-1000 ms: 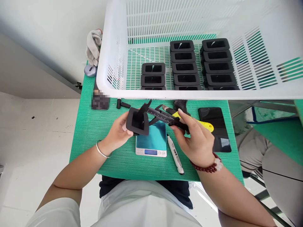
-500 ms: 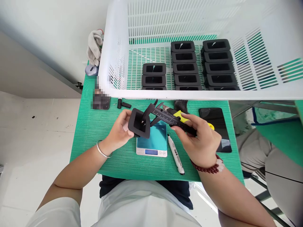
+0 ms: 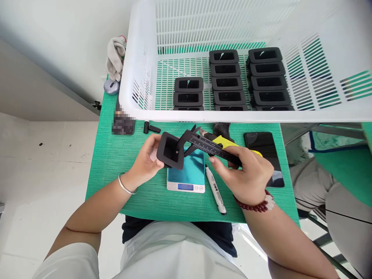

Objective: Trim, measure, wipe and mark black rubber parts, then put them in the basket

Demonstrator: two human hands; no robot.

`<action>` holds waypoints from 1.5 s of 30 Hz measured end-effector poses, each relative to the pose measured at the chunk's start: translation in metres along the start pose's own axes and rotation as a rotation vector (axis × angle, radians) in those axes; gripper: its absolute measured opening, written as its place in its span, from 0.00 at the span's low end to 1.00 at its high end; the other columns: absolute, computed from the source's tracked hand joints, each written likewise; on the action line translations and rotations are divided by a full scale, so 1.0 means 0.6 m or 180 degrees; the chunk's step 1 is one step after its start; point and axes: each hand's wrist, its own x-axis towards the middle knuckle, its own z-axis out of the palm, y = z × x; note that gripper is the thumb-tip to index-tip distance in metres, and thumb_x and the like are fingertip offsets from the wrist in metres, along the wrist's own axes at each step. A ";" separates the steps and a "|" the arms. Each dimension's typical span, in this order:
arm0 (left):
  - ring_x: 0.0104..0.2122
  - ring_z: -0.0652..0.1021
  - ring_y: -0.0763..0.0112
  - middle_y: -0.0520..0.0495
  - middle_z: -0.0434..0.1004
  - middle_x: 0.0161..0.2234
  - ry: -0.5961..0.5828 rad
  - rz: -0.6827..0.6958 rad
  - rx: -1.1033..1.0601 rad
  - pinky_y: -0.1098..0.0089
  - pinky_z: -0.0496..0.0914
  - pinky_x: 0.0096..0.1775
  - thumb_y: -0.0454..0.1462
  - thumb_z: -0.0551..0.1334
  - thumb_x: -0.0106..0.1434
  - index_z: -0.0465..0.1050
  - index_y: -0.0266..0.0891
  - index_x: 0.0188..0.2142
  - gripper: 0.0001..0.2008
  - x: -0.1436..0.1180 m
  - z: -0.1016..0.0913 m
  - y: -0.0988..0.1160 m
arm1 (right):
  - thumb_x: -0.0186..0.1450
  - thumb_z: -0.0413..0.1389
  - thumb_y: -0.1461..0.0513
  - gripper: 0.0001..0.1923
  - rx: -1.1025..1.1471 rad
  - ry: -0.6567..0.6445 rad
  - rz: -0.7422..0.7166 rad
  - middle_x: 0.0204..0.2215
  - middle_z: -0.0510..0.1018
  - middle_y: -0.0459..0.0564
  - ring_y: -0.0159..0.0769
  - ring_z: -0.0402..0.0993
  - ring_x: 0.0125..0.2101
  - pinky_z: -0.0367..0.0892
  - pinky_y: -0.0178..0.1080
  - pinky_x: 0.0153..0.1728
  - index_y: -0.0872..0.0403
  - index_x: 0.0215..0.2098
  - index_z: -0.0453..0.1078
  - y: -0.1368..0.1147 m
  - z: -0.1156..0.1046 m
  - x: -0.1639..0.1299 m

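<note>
Head view: left hand [image 3: 145, 161] grips black frame [image 3: 171, 150] above the scale [image 3: 186, 174]. Right hand [image 3: 247, 174] closes on caliper [image 3: 213, 146], its long axis running right-near to left-far, tip touching frame.

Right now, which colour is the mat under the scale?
Green mat, shown best in the head view.

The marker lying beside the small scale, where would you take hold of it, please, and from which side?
Grip the marker around the middle of its white barrel, coming from above. It lies flat on the green mat, its capped tip toward the right hand and its black end toward the table's near edge. The scale lies close on one side, so I'd pinch at the lower half, which looks freer.
</note>
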 end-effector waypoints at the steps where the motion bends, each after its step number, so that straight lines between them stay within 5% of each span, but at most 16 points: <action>1: 0.38 0.76 0.64 0.41 0.76 0.43 0.0019 0.0008 0.0001 0.67 0.71 0.38 0.64 0.61 0.52 0.72 0.39 0.47 0.36 -0.001 0.000 0.000 | 0.59 0.65 0.53 0.14 0.0004 -0.0019 -0.0024 0.16 0.68 0.39 0.29 0.67 0.17 0.62 0.33 0.20 0.52 0.32 0.69 0.000 0.000 0.000; 6: 0.43 0.78 0.58 0.39 0.78 0.48 0.0008 -0.0360 -0.0338 0.64 0.73 0.39 0.64 0.62 0.52 0.75 0.40 0.51 0.38 -0.003 0.002 0.002 | 0.61 0.62 0.53 0.13 -0.0183 0.0097 -0.0040 0.14 0.65 0.39 0.28 0.63 0.15 0.57 0.33 0.17 0.52 0.29 0.65 -0.001 -0.002 0.002; 10: 0.35 0.82 0.59 0.39 0.82 0.43 -0.0231 -0.1115 -0.1357 0.64 0.74 0.34 0.65 0.55 0.57 0.75 0.37 0.51 0.39 0.001 0.005 0.008 | 0.63 0.57 0.56 0.09 -0.0224 0.0115 0.0054 0.14 0.62 0.39 0.28 0.61 0.14 0.56 0.33 0.17 0.52 0.30 0.64 0.001 -0.001 0.006; 14: 0.31 0.83 0.63 0.40 0.84 0.36 -0.0353 -0.1415 -0.1975 0.68 0.74 0.32 0.64 0.52 0.61 0.78 0.35 0.45 0.36 0.007 0.002 0.010 | 0.64 0.57 0.56 0.08 0.0012 -0.0103 -0.0075 0.18 0.68 0.41 0.29 0.65 0.17 0.60 0.33 0.20 0.53 0.36 0.67 0.006 0.002 0.009; 19: 0.28 0.82 0.64 0.41 0.84 0.33 -0.0223 -0.1381 -0.1997 0.69 0.74 0.29 0.61 0.53 0.63 0.78 0.37 0.41 0.31 0.009 -0.003 0.000 | 0.65 0.58 0.59 0.06 0.0110 -0.0274 -0.0172 0.19 0.70 0.42 0.29 0.65 0.18 0.59 0.34 0.21 0.53 0.38 0.70 0.013 0.005 0.003; 25: 0.28 0.82 0.62 0.40 0.83 0.34 -0.0183 -0.1352 -0.1761 0.66 0.74 0.27 0.68 0.46 0.59 0.77 0.37 0.41 0.41 0.008 0.003 0.004 | 0.61 0.63 0.56 0.09 -0.0068 -0.0021 -0.0140 0.15 0.68 0.40 0.29 0.63 0.16 0.60 0.34 0.21 0.51 0.30 0.70 0.013 0.002 -0.002; 31: 0.27 0.79 0.62 0.41 0.79 0.32 -0.0469 -0.0629 -0.1575 0.69 0.68 0.20 0.75 0.45 0.47 0.74 0.37 0.43 0.49 0.006 0.003 -0.001 | 0.60 0.64 0.57 0.10 -0.0052 0.0051 -0.0141 0.14 0.66 0.38 0.28 0.62 0.15 0.59 0.34 0.19 0.51 0.29 0.69 0.008 0.002 0.003; 35: 0.26 0.76 0.69 0.46 0.77 0.29 -0.0688 -0.0468 -0.1264 0.73 0.68 0.20 0.59 0.67 0.52 0.72 0.38 0.41 0.29 0.004 0.004 0.000 | 0.61 0.63 0.57 0.10 -0.0026 0.0125 -0.0167 0.14 0.66 0.38 0.27 0.62 0.15 0.59 0.33 0.19 0.51 0.31 0.68 0.006 0.003 0.005; 38: 0.25 0.76 0.74 0.48 0.76 0.27 -0.0671 -0.0547 -0.1159 0.74 0.70 0.23 0.47 0.66 0.62 0.72 0.37 0.37 0.15 0.002 0.006 0.004 | 0.60 0.62 0.51 0.14 -0.0103 0.0054 -0.0059 0.15 0.68 0.40 0.28 0.63 0.15 0.58 0.33 0.17 0.51 0.30 0.67 0.007 0.003 0.003; 45: 0.25 0.78 0.73 0.49 0.78 0.31 -0.0388 -0.0888 -0.1495 0.72 0.72 0.25 0.50 0.69 0.57 0.69 0.40 0.40 0.20 -0.001 0.000 -0.006 | 0.61 0.58 0.58 0.08 -0.0081 0.0275 -0.0013 0.13 0.60 0.38 0.28 0.57 0.13 0.52 0.34 0.15 0.50 0.28 0.64 0.007 -0.001 0.008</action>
